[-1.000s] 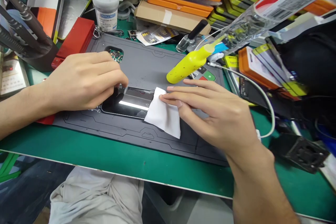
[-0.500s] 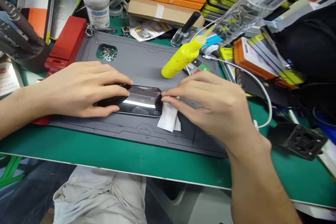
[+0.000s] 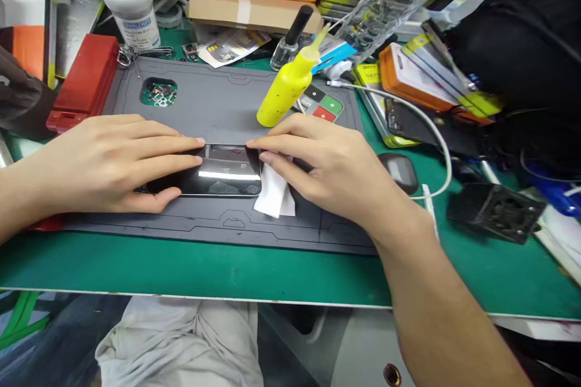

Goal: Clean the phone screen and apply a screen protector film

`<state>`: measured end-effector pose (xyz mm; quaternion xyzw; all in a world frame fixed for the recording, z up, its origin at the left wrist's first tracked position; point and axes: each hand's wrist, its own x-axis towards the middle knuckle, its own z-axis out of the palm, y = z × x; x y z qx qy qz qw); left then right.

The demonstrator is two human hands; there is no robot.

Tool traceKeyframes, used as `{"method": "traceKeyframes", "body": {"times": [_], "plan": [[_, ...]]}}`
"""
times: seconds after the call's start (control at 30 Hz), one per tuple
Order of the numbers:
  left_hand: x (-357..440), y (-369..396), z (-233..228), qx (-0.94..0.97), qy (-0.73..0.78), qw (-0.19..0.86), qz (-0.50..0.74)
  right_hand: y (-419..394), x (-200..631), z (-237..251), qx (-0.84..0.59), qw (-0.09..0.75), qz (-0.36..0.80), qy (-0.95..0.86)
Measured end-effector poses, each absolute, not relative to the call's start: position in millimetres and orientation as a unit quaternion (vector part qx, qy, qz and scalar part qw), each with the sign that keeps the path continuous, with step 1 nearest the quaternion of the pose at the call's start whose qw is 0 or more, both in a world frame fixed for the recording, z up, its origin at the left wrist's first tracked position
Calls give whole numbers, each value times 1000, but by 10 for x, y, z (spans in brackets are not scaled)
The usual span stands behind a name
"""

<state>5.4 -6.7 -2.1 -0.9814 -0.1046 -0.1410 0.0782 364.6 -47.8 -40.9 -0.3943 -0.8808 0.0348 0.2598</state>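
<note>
On grey mat [image 3: 236, 103] of bench: phone [image 3: 218, 176] flat, long axis left-right, between both hands; left hand [image 3: 109, 163] pressing flat, right hand [image 3: 331, 163] pinching white wipe [image 3: 272, 196] at right end.

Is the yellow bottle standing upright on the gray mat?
No. The yellow bottle leans over at a slant on the gray mat, its nozzle pointing up and to the right.

Left hand [image 3: 113, 160] flat, fingers extended rightward, right hand [image 3: 331, 163] palm down, fingertips curled, forearms angled inward
</note>
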Motion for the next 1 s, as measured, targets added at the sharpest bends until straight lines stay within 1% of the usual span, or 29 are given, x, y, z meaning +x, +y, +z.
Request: {"method": "traceKeyframes", "body": {"times": [0.1,0.4,0.6,0.77,1.0], "plan": [[38,-82,-13,-982,-111,71,-135,-487,3636,-397,-387,265,37,-882],[22,-84,-35,-980,-146,11,-132,-515,3586,-420,-370,282,-20,-885],[40,-104,-4,-982,-128,48,-132,-522,3540,-417,-342,296,-26,-891],[75,-123,34,-983,-105,78,-127,-554,3525,-385,-327,292,15,-899],[69,-147,41,-984,-113,76,-113,-577,3537,-388,-324,295,34,-898]]}}
